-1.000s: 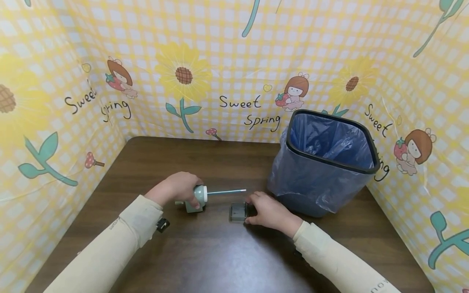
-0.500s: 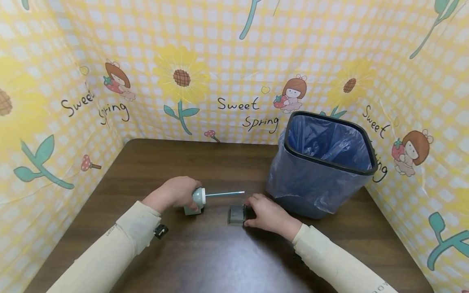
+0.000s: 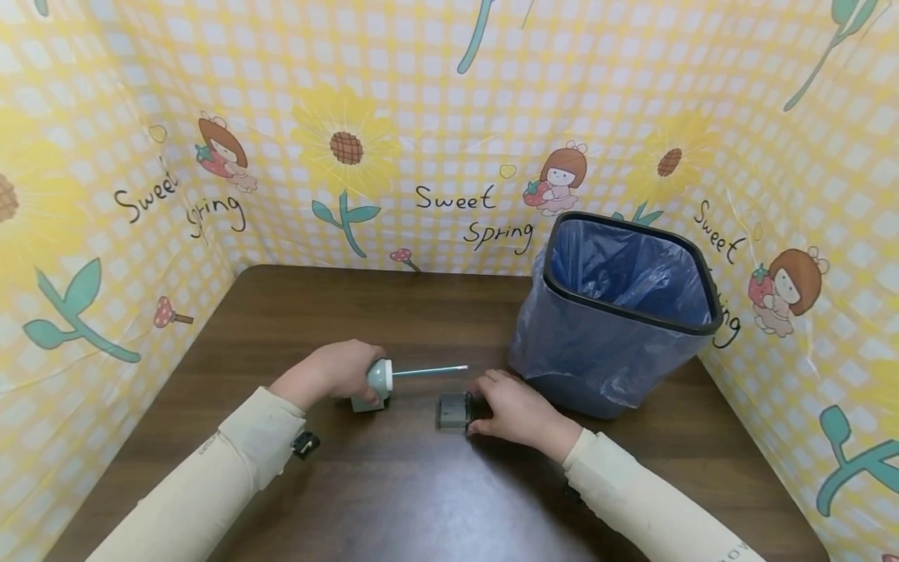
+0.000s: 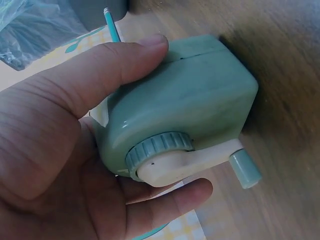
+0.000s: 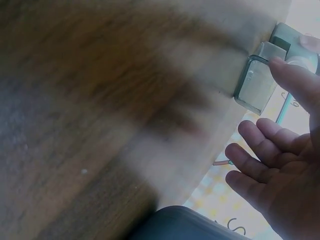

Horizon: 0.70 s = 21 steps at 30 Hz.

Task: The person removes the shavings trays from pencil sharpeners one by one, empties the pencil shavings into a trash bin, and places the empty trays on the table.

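Observation:
My left hand (image 3: 344, 368) grips a pale green crank pencil sharpener (image 4: 175, 105), thumb along its top side and fingers around its other side. Its white crank arm ends in a green knob (image 4: 245, 168). From the front mouth a light blue pencil (image 3: 430, 371) sticks out to the right, pale end outward. Between the hands a small see-through grey plastic box (image 3: 453, 412) rests on the table. Around its right end stands my right hand (image 3: 516, 410), thumb and fingers apart. In the right wrist view, the thumb overlaps the box's edge and the loose fingers (image 5: 250, 167) spread beside it.
Behind my right hand stands a waste bin with a black rim (image 3: 632, 314), lined with a bluish plastic bag (image 3: 583, 339). The brown wooden table (image 3: 421, 492) is walled in by yellow checked cloth (image 3: 435, 101) with printed flowers.
Both hands hold nearly the same pose. The view has shifted slightly, and the sharpener's body has turned a little, its crank knob now hidden behind my left hand in the head view.

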Tool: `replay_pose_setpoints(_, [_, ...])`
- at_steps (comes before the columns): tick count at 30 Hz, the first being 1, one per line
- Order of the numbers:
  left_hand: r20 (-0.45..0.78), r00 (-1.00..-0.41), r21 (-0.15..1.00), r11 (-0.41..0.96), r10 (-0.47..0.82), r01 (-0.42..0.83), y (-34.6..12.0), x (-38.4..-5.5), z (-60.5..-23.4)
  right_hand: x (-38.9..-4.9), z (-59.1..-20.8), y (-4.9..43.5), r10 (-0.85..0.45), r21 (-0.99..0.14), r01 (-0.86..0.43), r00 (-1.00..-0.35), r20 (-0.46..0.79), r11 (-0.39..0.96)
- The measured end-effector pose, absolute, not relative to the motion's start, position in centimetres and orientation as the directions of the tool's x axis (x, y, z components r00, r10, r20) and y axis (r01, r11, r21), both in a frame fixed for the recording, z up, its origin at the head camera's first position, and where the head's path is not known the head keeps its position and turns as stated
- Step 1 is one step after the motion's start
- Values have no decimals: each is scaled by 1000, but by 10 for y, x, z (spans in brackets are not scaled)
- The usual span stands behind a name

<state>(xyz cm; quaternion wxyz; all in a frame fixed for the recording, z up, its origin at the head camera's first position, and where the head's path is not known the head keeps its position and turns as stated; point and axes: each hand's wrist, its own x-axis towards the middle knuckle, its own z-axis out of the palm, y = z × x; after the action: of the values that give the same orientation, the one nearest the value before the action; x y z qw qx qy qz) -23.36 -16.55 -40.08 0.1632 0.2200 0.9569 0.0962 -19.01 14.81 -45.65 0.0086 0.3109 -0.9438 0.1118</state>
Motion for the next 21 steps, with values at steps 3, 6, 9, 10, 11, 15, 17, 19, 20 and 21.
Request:
replay_pose_setpoints(3, [-266,-850,261,883,455,391,-166,-234,-403,-190,-455,148,-586,-195,-592,-805,93,782])
replay_pose_setpoints(6, [-260,-847,271,877,464,397,-168,-233,-406,-189,-454,147,-589,-185,-595,-803,91,782])
replay_pose_setpoints(9, [-251,-848,282,873,468,398,-170,-233,-408,-188,-454,147,-592,-170,-599,-800,92,783])
replay_pose_setpoints(10, [-246,-847,284,871,471,402,-170,-233,-409,-188,-454,146,-594,-164,-601,-799,96,782])
replay_pose_setpoints(11, [-241,-847,286,869,473,404,-171,-232,-409,-189,-454,146,-595,-161,-604,-797,101,781])
replay_pose_setpoints(15, [-224,-847,287,863,482,415,-171,-231,-412,-187,-454,146,-600,-162,-613,-790,126,774])
replay_pose_setpoints(17, [-216,-845,290,859,489,423,-172,-231,-413,-186,-454,146,-602,-166,-617,-787,138,769])
replay_pose_setpoints(19, [-206,-846,291,856,491,426,-172,-229,-414,-185,-453,146,-603,-169,-620,-785,145,766])
replay_pose_setpoints(20, [-200,-846,294,854,494,430,-172,-229,-414,-185,-453,146,-603,-170,-621,-784,148,765])
replay_pose_setpoints(21, [-195,-848,294,854,493,429,-173,-229,-415,-185,-453,146,-604,-172,-622,-783,152,764])
